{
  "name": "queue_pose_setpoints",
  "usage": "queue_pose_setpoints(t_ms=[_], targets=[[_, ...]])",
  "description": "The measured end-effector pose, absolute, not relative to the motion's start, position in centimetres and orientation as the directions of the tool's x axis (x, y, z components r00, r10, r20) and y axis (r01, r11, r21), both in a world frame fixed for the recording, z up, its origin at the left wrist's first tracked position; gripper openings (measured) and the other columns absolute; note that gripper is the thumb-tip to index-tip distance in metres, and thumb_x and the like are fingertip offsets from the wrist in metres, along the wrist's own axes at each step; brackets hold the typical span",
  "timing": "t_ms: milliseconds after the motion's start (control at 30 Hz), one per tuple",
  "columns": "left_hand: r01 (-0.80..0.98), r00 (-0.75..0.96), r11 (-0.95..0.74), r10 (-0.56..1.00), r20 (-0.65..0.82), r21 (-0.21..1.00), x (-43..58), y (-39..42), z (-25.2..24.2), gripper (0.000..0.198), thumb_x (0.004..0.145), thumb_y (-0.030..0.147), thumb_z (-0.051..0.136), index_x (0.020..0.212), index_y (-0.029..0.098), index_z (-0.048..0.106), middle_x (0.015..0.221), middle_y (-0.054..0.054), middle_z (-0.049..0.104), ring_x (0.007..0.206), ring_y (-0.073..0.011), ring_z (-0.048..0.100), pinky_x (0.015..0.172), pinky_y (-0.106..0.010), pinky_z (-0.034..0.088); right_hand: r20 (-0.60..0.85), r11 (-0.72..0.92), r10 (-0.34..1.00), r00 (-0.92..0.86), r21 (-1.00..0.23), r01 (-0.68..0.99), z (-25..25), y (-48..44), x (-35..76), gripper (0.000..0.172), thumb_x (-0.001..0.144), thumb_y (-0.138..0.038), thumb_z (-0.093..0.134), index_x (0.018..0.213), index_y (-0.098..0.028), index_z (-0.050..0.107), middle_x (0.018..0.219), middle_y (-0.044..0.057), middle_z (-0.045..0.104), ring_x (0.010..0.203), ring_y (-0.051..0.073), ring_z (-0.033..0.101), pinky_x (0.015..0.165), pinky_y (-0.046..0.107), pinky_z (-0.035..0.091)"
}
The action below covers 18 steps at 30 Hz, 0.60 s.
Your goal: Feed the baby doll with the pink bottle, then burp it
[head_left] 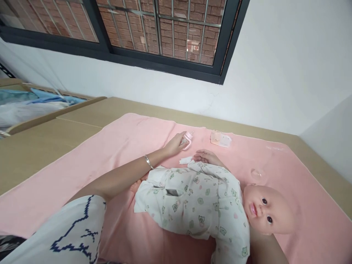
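Worked over a pink blanket [121, 141] spread on a wooden platform [82, 126], with a white wall [266, 73] and a dark-framed window [170, 66] beyond, metal bars [189, 20] behind its glass. Had blue and white fabric [41, 102] bundled off at the far left. Met the baby doll [200, 205] in the way at front, laid across the blanket in a printed white outfit, head to the right, hiding most of the right arm [265, 244]. Saw a pale packet [220, 139] farther back and a clear cap-like piece [256, 173] just beside the doll's head. Counted one doll, one baby bottle [186, 142], one packet, one clear piece, one white scrap [186, 160] too unclear to name, and one silver bracelet [148, 161]. Stretched the left arm [121, 179] forward from a white sleeve [77, 223], past the doll's feet, and closed the left hand [174, 144] around the pink-topped bottle, on the blanket beyond the doll's waist. Passed the right arm beneath the doll's neck, bringing the right hand [205, 156] out on the far side by the scrap, fingers loosely extended leftward. Gripped nothing visible there; could not tell how firmly the hidden forearm pressed the doll.
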<state>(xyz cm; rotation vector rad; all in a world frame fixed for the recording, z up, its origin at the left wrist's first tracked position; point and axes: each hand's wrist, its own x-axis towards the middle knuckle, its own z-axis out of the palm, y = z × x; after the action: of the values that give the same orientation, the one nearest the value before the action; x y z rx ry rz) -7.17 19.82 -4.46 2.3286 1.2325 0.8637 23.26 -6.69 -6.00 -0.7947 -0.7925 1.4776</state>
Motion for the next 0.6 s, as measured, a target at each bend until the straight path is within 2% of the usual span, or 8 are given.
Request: queue_pose_setpoints(t_ms=[100, 200, 333, 400, 500, 600], targets=[[0.581, 0.34, -0.503, 0.864, 0.37, 0.64, -8.0, 19.6, -5.0, 0.041, 0.098, 0.037, 0.065, 0.133, 0.018, 0.057, 0.132, -0.011, 0.062, 0.111, -0.0257, 0.066, 0.093, -0.047, 0.059, -0.051, -0.065, 0.998, -0.041, -0.838, -0.542, -5.1, -6.8, 23.9, 0.041, 0.104, -0.05, 0.049, 0.124, -0.018, 0.064, 0.124, 0.011, 0.064, 0.117, 0.023, 0.063, 0.099, 0.043, 0.057], [0.548, 0.283, -0.47, 0.883, 0.375, 0.692, -8.8, 19.3, -5.4, 0.042, 0.098, 0.037, 0.065, 0.134, 0.018, 0.057, 0.136, -0.012, 0.06, 0.115, -0.0268, 0.065, 0.095, -0.049, 0.059, -0.045, -0.024, 0.999, 0.023, -0.824, -0.566, -5.5, -7.3, 24.3, 0.046, 0.09, -0.063, 0.058, 0.117, -0.028, 0.067, 0.121, 0.008, 0.068, 0.125, 0.021, 0.06, 0.107, 0.042, 0.055], [0.493, 0.261, -0.44, 0.898, 0.354, 0.751, -10.4, 18.6, -5.1, 0.038, 0.097, 0.038, 0.066, 0.128, 0.017, 0.06, 0.133, -0.011, 0.062, 0.117, -0.0271, 0.063, 0.099, -0.05, 0.056, -0.015, 0.11, 0.979, 0.201, -0.799, -0.591, -7.9, -7.1, 23.5, 0.052, 0.078, -0.072, 0.053, 0.107, -0.032, 0.066, 0.116, 0.003, 0.071, 0.136, 0.02, 0.054, 0.118, 0.042, 0.045], [0.457, 0.269, -0.416, 0.907, 0.324, 0.786, -11.3, 18.1, -4.6, 0.044, 0.088, 0.042, 0.075, 0.122, 0.017, 0.061, 0.124, -0.01, 0.066, 0.112, -0.0277, 0.066, 0.097, -0.049, 0.057, -0.007, 0.173, 0.957, 0.291, -0.789, -0.589, -9.1, -6.7, 22.9, 0.053, 0.079, -0.072, 0.047, 0.105, -0.03, 0.066, 0.114, 0.003, 0.071, 0.137, 0.02, 0.053, 0.117, 0.044, 0.045], [0.415, 0.277, -0.371, 0.921, 0.273, 0.831, -12.4, 17.3, -3.7, 0.061, 0.069, 0.049, 0.084, 0.115, 0.018, 0.06, 0.116, -0.01, 0.071, 0.108, -0.0325, 0.069, 0.096, -0.05, 0.057, -0.005, 0.242, 0.92, 0.392, -0.779, -0.578, -10.3, -6.6, 22.7, 0.059, 0.082, -0.075, 0.034, 0.103, -0.029, 0.065, 0.109, 0.006, 0.071, 0.137, 0.021, 0.053, 0.112, 0.046, 0.049], [0.401, 0.284, -0.327, 0.932, 0.223, 0.856, -12.5, 16.6, -2.9, 0.06, 0.066, 0.051, 0.08, 0.113, 0.022, 0.059, 0.12, -0.011, 0.071, 0.113, -0.0351, 0.067, 0.099, -0.051, 0.056, -0.023, 0.247, 0.91, 0.414, -0.773, -0.584, -10.4, -7.1, 23.1, 0.072, 0.081, -0.078, 0.02, 0.105, -0.027, 0.064, 0.107, 0.008, 0.07, 0.135, 0.021, 0.054, 0.107, 0.045, 0.052]])
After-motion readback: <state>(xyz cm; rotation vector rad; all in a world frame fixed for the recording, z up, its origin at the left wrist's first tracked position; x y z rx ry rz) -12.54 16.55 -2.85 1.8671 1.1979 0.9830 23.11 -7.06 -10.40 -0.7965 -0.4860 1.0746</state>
